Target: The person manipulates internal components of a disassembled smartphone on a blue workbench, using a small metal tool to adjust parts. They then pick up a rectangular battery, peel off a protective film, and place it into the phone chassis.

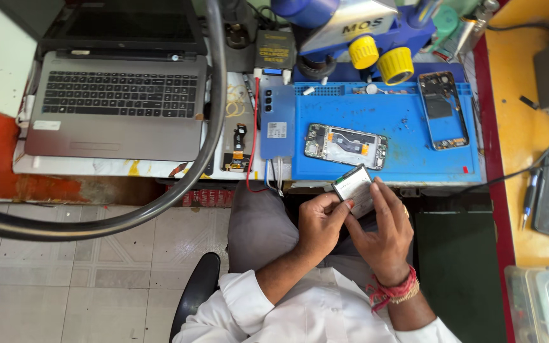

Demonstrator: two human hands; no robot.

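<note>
Both hands grip 1 battery [354, 188] over the lap, just off the mat [408, 152] edge: left hand [321, 222] pinches its near side, right hand [382, 228] cups it (fingertips on top). Risk: bending or puncturing it; dropping it.

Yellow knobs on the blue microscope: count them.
2. One yellow knob sits left on the microscope; the other yellow knob sits lower right beside it. More may be hidden behind.
</note>
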